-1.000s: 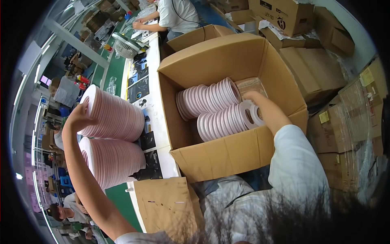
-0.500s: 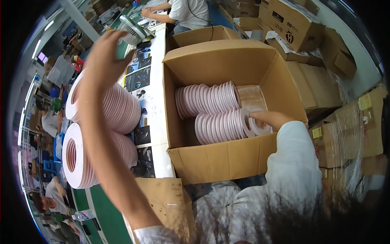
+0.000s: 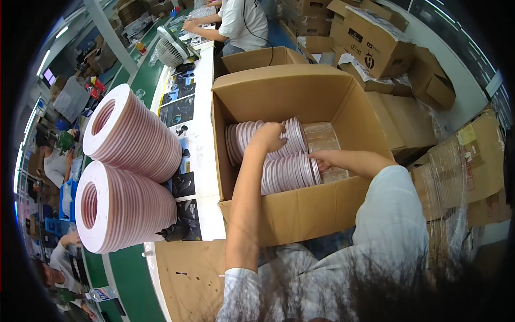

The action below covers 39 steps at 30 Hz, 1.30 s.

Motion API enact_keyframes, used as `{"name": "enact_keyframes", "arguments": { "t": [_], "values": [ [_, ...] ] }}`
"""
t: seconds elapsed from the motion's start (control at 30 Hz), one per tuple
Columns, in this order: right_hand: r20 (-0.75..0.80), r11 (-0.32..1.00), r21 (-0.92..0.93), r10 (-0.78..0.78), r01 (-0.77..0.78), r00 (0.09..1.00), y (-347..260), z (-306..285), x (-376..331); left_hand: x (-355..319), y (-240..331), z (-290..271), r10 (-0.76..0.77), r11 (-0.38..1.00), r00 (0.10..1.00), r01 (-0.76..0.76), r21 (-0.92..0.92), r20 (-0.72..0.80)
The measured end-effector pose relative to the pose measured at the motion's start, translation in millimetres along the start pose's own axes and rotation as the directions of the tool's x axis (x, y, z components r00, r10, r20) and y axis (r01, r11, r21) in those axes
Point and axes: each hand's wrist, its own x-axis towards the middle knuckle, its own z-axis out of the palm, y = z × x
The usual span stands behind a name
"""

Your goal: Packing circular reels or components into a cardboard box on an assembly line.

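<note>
Inside the open cardboard box [image 3: 300, 225] lie two rows of flat white-pink rings, the far row [image 3: 296, 134] and the near row [image 3: 289, 173]. Over the far row is my left hand [image 3: 268, 137], its fingers curled down towards the rings; whatever they hold, if anything, is hidden. My right hand [image 3: 325, 158] reaches in from the right, its fingers stretched against the right end of the near row. To the left of the box, two large stacks of similar rings lie on their sides, an upper stack [image 3: 140, 137] and a lower stack [image 3: 137, 206].
A white table [image 3: 206, 161] with dark printed packages runs beside the box. A grey fan [image 3: 173, 49] stands farther along it. Another person [image 3: 232, 26] works at the far end. Cardboard cartons [image 3: 375, 48] pile up on the right, with a wrapped stack [image 3: 448, 177] nearer.
My left hand has come from above the large stacks on the left into the box, over the far row. The right hand has shifted slightly left; the loose rings at the near row's end now sit closer together.
</note>
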Motion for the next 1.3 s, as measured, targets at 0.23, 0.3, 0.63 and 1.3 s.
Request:
{"name": "enact_keyframes", "arguments": {
  "t": [0.23,0.3,0.63,1.3],
  "values": [
    [0.196,0.929,0.325,-0.247,0.174,0.949,-60,-72,-142,-7,7,11,-0.040,0.994,0.966,0.065,-0.091,0.254],
    [0.163,0.880,0.392,-0.352,0.267,0.922,-71,-69,-172,-2,22,4,0.070,0.957,0.981,-0.014,-0.289,0.183],
    [0.162,0.540,0.719,-0.743,0.438,0.650,-128,-1,-153,-4,2,-4,-0.142,0.904,0.989,0.115,-0.412,-0.035],
    [0.066,0.596,0.678,-0.632,0.429,0.772,-134,-9,-137,-4,-47,7,-0.473,0.507,0.878,0.199,-0.838,-0.078]
  ]
}}
